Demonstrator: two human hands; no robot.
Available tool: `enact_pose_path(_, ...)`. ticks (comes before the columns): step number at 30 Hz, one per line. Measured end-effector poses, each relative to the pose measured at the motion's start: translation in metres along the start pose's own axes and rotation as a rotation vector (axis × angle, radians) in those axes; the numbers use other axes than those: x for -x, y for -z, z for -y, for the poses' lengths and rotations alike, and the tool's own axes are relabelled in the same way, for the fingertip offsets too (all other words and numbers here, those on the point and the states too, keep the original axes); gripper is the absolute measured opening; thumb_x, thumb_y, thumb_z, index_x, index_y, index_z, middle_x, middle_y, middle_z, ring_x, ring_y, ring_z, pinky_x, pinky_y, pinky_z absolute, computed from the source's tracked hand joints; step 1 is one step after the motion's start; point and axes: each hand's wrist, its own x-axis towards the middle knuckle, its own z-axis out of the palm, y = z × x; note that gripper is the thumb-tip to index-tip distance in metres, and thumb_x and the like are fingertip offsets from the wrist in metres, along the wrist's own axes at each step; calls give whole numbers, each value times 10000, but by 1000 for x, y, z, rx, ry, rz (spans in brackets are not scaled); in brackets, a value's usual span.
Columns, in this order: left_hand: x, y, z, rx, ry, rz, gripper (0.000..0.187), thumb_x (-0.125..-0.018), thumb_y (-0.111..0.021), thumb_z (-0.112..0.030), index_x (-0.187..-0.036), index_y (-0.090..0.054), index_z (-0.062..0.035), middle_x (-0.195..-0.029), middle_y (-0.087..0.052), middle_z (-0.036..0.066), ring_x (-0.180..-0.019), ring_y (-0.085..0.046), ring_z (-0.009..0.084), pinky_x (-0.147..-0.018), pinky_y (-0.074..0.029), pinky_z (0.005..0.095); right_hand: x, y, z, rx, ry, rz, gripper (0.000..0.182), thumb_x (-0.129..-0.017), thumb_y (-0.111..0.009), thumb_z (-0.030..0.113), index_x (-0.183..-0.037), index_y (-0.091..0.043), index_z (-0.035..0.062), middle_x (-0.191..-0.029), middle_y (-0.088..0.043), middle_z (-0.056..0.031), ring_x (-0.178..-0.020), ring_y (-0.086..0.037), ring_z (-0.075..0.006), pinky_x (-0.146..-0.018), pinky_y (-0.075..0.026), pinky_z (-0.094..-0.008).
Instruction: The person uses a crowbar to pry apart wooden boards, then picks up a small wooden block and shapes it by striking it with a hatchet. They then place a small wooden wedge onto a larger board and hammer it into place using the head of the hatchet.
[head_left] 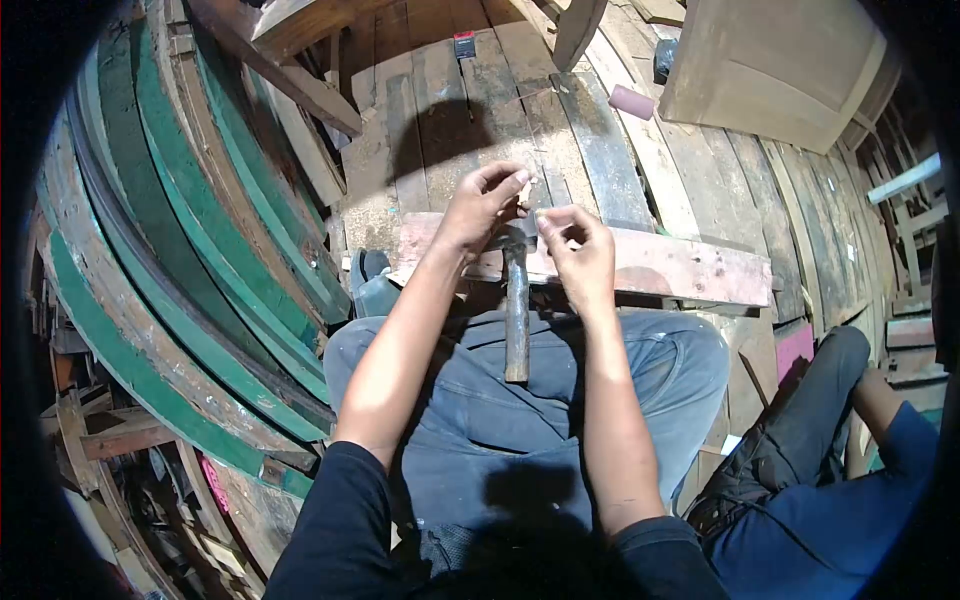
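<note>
My left hand (490,205) pinches a small pale piece (525,192) between thumb and fingers, above a reddish wooden beam (690,266). To its right, my right hand (575,240) is closed, thumb against fingertips, on a tiny yellowish thing too small to name. Between my wrists lies a hammer (516,310), its head on the beam and its worn handle pointing toward my lap. Neither hand touches the hammer's handle. The beam lies crosswise in front of my crossed legs.
Curved green-painted planks (165,190) stand stacked at left. A pink cylinder (631,102) and a small red and black box (464,45) lie on the plank floor farther off. A wooden panel (775,65) is at the upper right. Another person (820,510) sits at right.
</note>
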Motion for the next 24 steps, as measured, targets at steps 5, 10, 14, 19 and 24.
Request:
enact_pose_path(5, 1, 0, -6, 90, -35, -22, 222, -874, -667, -139, -1060, -586, -49, -911, -616, 22, -818, -630, 129, -771, -550, 274, 3, -3, -24, 263, 23, 38, 187, -827, -697, 179, -879, -665, 2, -716, -653, -84, -614, -594, -134, -581, -469, -281)
enact_pose_path(10, 1, 0, -7, 96, -6, 48, 234, -866, -668, -101, -1069, -574, -33, -956, -629, 51, -871, -634, 139, -809, -558, 280, -7, 10, -14, -189, -81, -289, 284, -917, -598, 136, -1165, -551, 6, -729, -650, -43, -555, -508, -47, -496, -406, -199)
enact_pose_path(14, 1, -3, -1, 17, -14, 120, 228, -859, -674, -92, -1058, -582, -31, -983, -633, 54, -895, -629, 126, -826, -546, 258, -2, -2, -10, -114, -29, -180, 234, -867, -654, 85, -1093, -620, 32, -718, -616, -33, -577, -528, -58, -502, -425, -215)
enact_pose_path(19, 1, 0, -2, -125, -80, 194, 197, -865, -675, -122, -1030, -612, -35, -974, -640, 45, -934, -610, 120, -849, -511, 263, -1, -6, -5, -47, 27, -178, 161, -868, -663, 124, -1005, -671, 40, -724, -625, -39, -567, -537, -61, -487, -414, -225)
enact_pose_path(24, 0, -1, -2, -191, -104, 186, 200, -859, -687, -145, -1020, -627, -42, -959, -641, 32, -910, -603, 113, -828, -502, 269, 0, -2, -2, 33, 28, -174, 134, -846, -685, 115, -952, -680, 34, -736, -639, -38, -595, -547, -62, -519, -423, -221)
